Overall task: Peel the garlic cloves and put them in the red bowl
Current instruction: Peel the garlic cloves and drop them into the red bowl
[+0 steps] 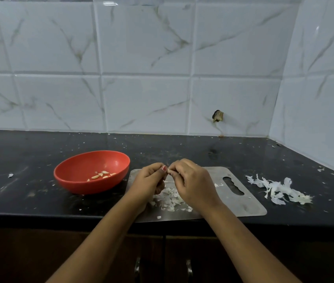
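Observation:
The red bowl (74, 176) stands on the black counter to the left, with several peeled garlic cloves (101, 175) in its bottom. Above the steel cutting board (243, 199), my left hand (151, 180) and my right hand (190, 180) meet fingertip to fingertip. Together they pinch a small garlic clove (168, 170), which the fingers mostly hide. Only a pale tip of it shows between the thumbs. Loose white garlic peel (170, 199) lies on the board beneath my hands.
A bigger heap of white garlic skins (278, 189) lies on the counter to the right of the board. Small peel flecks are scattered over the black counter (29, 188). Tiled walls close off the back and the right. Cabinet doors with handles (189, 270) sit below the front edge.

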Motion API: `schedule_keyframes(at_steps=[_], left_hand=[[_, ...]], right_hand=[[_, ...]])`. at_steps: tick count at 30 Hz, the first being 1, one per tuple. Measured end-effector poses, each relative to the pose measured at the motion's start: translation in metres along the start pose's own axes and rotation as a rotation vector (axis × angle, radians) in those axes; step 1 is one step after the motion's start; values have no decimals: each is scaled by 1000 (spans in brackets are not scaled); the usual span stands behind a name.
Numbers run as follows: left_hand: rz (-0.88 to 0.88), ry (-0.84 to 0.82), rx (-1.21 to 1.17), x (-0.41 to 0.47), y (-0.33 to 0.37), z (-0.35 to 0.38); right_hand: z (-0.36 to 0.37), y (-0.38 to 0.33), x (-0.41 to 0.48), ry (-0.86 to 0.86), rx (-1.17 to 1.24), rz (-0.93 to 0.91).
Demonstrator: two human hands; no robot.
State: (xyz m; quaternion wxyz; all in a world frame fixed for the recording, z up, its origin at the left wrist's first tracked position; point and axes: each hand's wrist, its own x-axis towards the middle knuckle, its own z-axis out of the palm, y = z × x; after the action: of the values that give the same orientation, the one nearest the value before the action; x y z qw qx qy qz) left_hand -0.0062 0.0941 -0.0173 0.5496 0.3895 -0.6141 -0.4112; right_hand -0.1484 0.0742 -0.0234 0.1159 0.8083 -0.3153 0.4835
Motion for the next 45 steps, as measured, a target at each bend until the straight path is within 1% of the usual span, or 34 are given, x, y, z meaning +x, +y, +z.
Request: schedule_keyframes(at_steps=[2, 3, 4, 6, 8, 10, 12, 15, 18, 21, 24, 27, 32, 39, 42, 45], left_hand=[[-40, -23, -51, 0, 2, -2], [-53, -26, -63, 0, 2, -2], [-61, -25, -70, 0, 2, -3], [-59, -21, -67, -1, 3, -2], [-48, -3, -25, -2, 3, 1], [-32, 30, 17, -2, 4, 4], [-12, 52, 41, -2, 3, 4], [4, 71, 64, -3, 3, 5], [5, 88, 101, -4, 3, 7], [42, 107, 209, -4, 0, 5], [152, 136, 400, -5, -2, 4], [206, 177, 441, -5, -3, 4], [223, 322, 505, -3, -9, 1], [327, 381, 673, -9, -6, 4], [386, 406, 795, -11, -5, 7], [344, 415, 882, -13, -3, 9]], right_hand=[[0, 1, 1, -5, -63, -65], [0, 2, 2, -17, -50, -58], [0, 3, 2, -36, 0, -15], [-1, 4, 2, -67, 179, 142], [-3, 3, 3, -54, 332, 285], [-4, 2, 4, -32, 436, 385], [-4, 1, 5, -51, 499, 448], [-3, 1, 3, -95, 506, 488], [-3, 0, 4, -94, 529, 533], [-2, -2, 5, -117, 566, 603], [-3, -4, 6, -118, 678, 694], [-3, -2, 6, -80, 698, 688], [0, 3, 3, -45, 590, 607], [3, 2, 1, -39, 513, 585], [2, 1, 1, -48, 465, 578], [2, -1, 0, -71, 351, 526]])
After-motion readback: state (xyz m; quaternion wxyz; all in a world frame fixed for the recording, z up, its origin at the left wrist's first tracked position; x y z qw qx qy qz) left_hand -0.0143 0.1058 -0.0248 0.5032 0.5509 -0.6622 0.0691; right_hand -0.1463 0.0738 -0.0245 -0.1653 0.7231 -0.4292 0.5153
